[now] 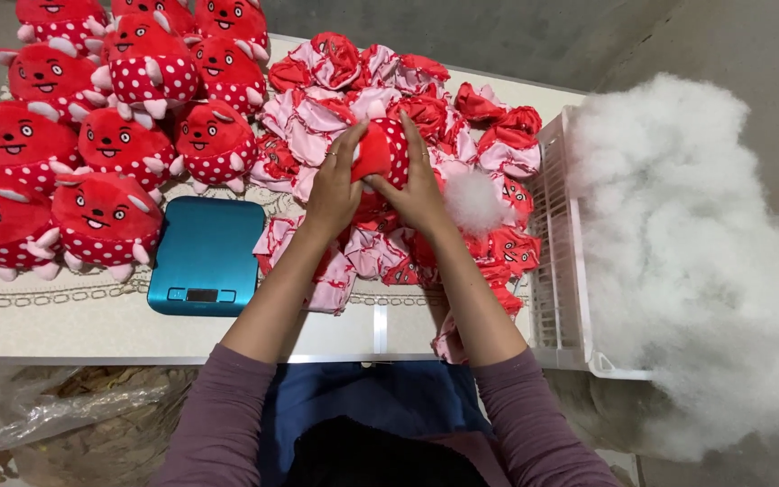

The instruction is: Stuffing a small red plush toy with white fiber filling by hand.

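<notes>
My left hand (334, 188) and my right hand (418, 185) together grip a red plush toy shell with white dots (383, 150), held above a heap of unstuffed red and pink shells (380, 95). A tuft of white stuffing (472, 200) lies just right of my right hand. Each hand wears a ring.
Several stuffed red plush toys with faces (105, 135) are lined up at the left. A teal kitchen scale (206, 255) sits on the white table (65, 320). A white plastic crate (559, 271) at the right overflows with a large mound of white stuffing (696, 252). Clear plastic bags (38, 415) lie below the table.
</notes>
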